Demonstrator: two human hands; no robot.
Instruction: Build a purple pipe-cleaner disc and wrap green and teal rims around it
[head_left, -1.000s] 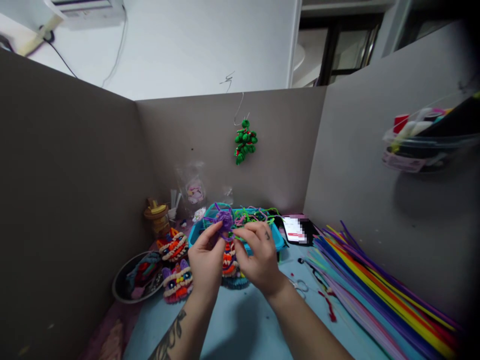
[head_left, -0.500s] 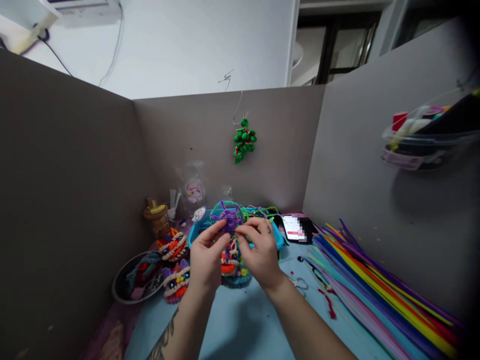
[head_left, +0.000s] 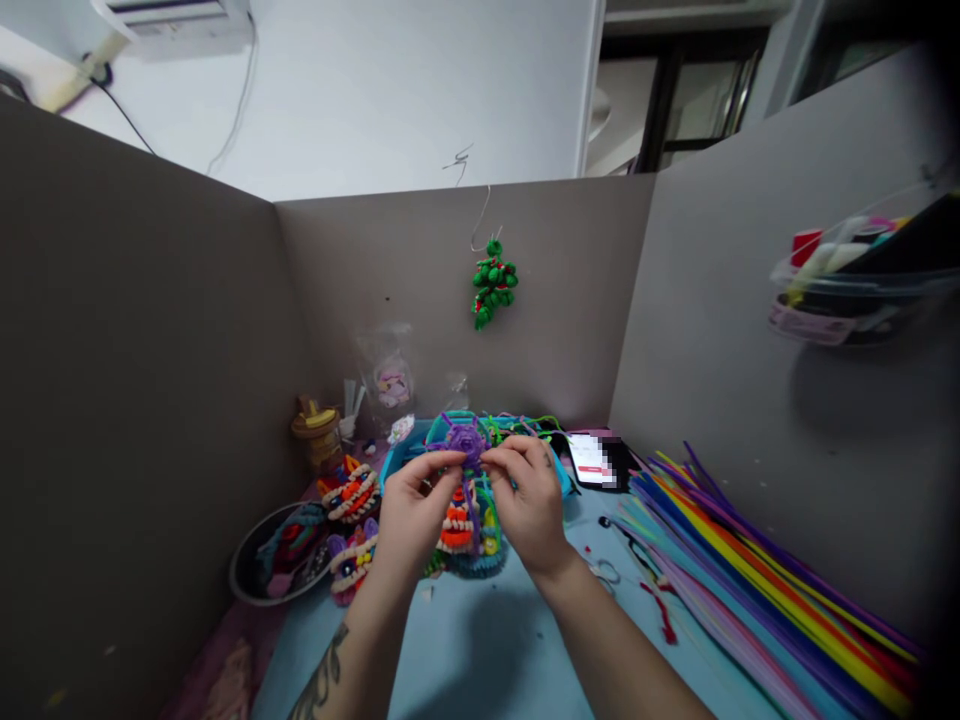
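Left hand [head_left: 409, 510] and right hand [head_left: 529, 500] are pinching the purple pipe-cleaner rosette [head_left: 465, 440] with closed fingers [head_left: 442, 462], held at 12 o'clock over the blue surface [head_left: 480, 640] and in front of the teal tray [head_left: 388, 470]. Fingertips are hiding the rosette's lower edge. It's fuzzy and spoked, with one strand dangling. The hands are half covering a striped chenille figure [head_left: 457, 525]. Straight fuzzy stems [head_left: 750, 570] at 3 o'clock are running out of frame.

We can read no words or numbers anywhere. The phone [head_left: 598, 462] screen, at four o'clock from the middle of the view, is blurred out. The label on the clear tub [head_left: 862, 300] at three o'clock is too smeared. The dark scribble [head_left: 459, 162] on the wall at twelve o'clock spells nothing.
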